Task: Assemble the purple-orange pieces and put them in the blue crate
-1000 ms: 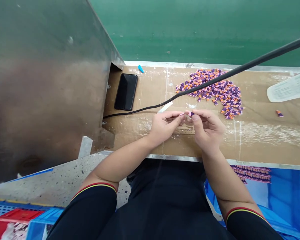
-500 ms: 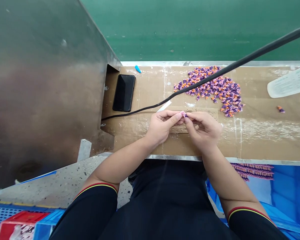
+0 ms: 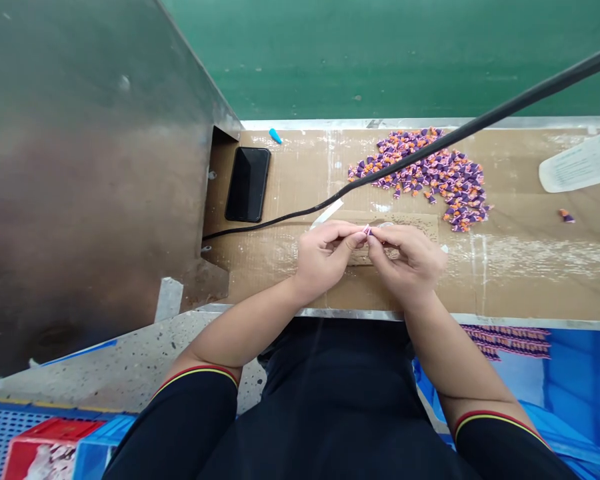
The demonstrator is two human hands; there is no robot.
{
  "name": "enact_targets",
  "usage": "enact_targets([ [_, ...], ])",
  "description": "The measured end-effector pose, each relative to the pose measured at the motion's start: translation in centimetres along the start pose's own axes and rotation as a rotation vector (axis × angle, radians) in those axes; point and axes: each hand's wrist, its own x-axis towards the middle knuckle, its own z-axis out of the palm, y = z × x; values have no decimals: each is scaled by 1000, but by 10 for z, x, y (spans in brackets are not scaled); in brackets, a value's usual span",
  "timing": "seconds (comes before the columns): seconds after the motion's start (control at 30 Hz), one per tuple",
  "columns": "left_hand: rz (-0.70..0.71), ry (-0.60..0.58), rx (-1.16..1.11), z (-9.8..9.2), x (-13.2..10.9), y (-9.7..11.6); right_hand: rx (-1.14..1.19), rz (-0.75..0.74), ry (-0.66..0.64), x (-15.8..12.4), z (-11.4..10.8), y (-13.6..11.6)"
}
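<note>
Cardboard-topped bench against a green wall, and all the action is dead centre! The left hand and right hand meet just above the bench, both closed up tight, thumbs and forefingers pinching. Right there between the fingertips sits a tiny pink-and-purple piece, too small to read its shape from up here. The remaining fingers curl in underneath, with a speckled cardboard patch directly below.

Just past the left hand, a white strip lies on the bench. Up ahead, to the right, a big heap of purple-and-orange pieces spreads across the cardboard, with a black cable running above it. One loose piece sits well off to the right, near a paper sheet. On the far left, a black phone lies beside a steel panel, and a blue cone-shaped piece sits by the bench's back edge. Down low, purple strips lie in a blue crate.
</note>
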Motion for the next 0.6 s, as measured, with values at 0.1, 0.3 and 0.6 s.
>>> enact_targets([
  [0.1, 62, 3, 68, 0, -1, -2, 16, -20, 12, -1, 1, 0],
  [0.3, 147, -3, 82, 0, -2, -4, 22, -31, 3, -1, 0, 1],
  [0.6, 137, -61, -36, 1, -3, -8, 11, 8, 23, 2, -1, 1],
])
